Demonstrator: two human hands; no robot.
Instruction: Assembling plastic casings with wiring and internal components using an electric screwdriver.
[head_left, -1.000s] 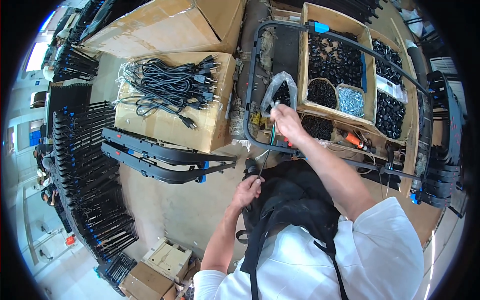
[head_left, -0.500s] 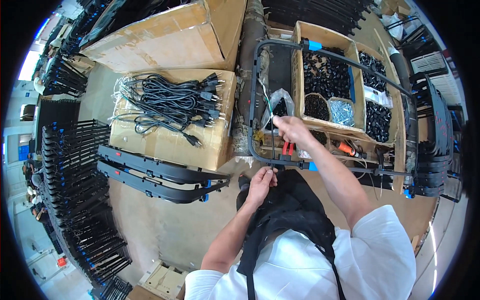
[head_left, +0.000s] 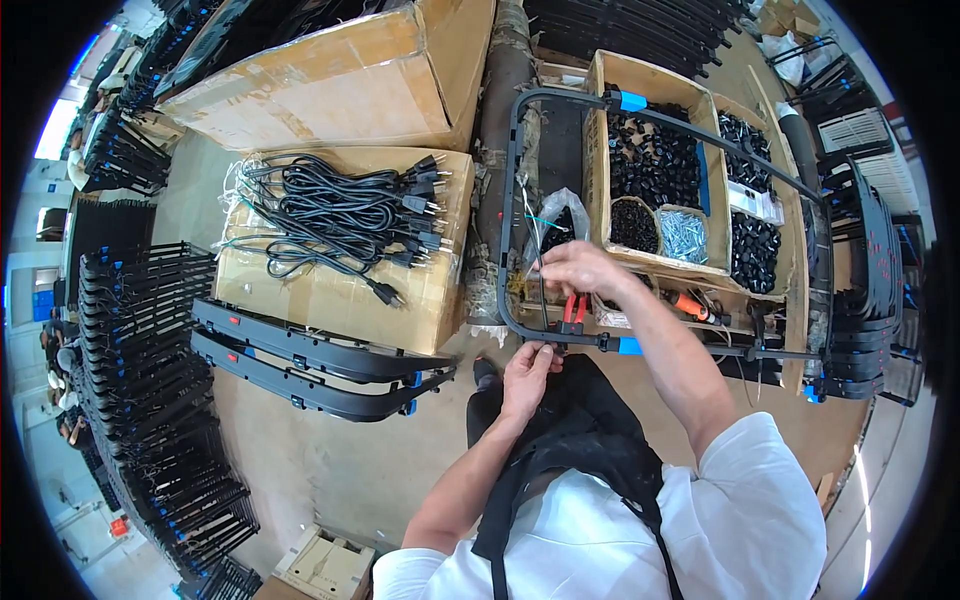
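Note:
A black power cord (head_left: 543,297) rises past the lower left corner of a black tubular frame (head_left: 508,200), its split white and green wire ends (head_left: 540,222) pointing away from me. My right hand (head_left: 582,270) has its thumb and fingers closed on the cord just below those wires. My left hand (head_left: 528,378) is closed in a pinch at the near rail of the frame, beside where the cord meets it. What its fingertips grip is hidden. Red-handled pliers (head_left: 573,310) lie close under my right hand. A clear bag of small black parts (head_left: 562,228) sits behind it.
At left, a bundle of black power cords (head_left: 340,210) lies on a cardboard box (head_left: 440,290). Two curved black panels (head_left: 320,365) stick out below. A divided wooden bin (head_left: 598,150) on the right holds black parts and screws (head_left: 684,237). Stacked black frames (head_left: 150,390) stand far left.
My right hand has come slightly lower along the cord, and more black cord shows between it and the frame. The wire ends now spread apart. My left hand stays at the rail.

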